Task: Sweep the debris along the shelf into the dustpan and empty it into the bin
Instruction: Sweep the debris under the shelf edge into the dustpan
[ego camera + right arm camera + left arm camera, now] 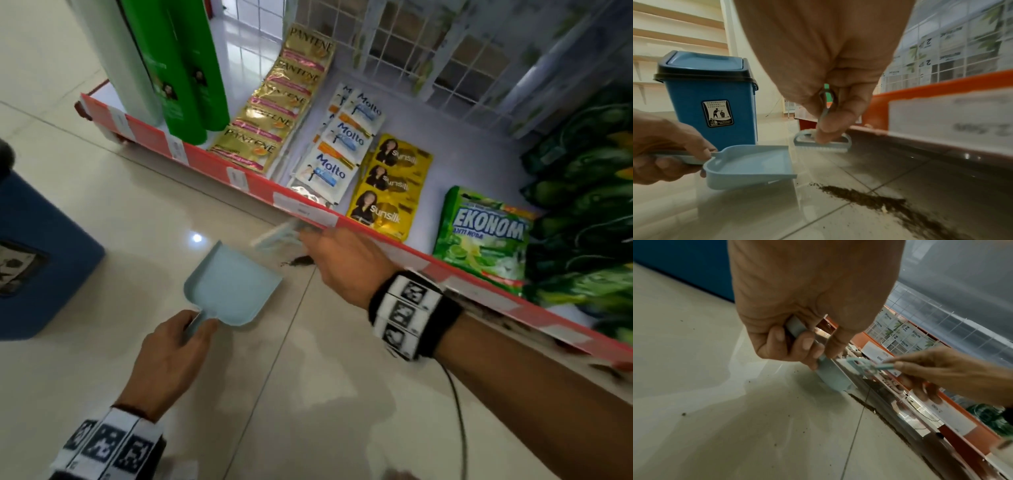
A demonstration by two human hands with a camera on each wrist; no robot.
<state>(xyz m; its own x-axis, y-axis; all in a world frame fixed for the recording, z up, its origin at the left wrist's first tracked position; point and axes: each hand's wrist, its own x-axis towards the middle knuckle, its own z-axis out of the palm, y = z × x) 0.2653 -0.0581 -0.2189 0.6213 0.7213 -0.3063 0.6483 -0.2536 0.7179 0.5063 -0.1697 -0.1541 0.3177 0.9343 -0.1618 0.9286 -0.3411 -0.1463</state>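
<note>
Left hand (171,356) holds dustpan (233,284), mouth toward debris (301,262).

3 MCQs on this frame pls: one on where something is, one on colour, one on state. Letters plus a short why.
1. Where does the debris lie?
A. inside the dustpan
B. on the floor along the shelf base
C. on top of the bin lid

2. What colour is the bin body?
A. blue
B. red
C. white

3. What state is the dustpan in?
A. full of dirt
B. upside down on the shelf
C. empty, held by its handle

Key:
B: the debris forms a dark line on the tiles below the shelf.
A: the bin is blue under a black rim.
C: the dustpan tray shows bare, the left hand gripping its handle, while the right hand holds the brush.
</note>
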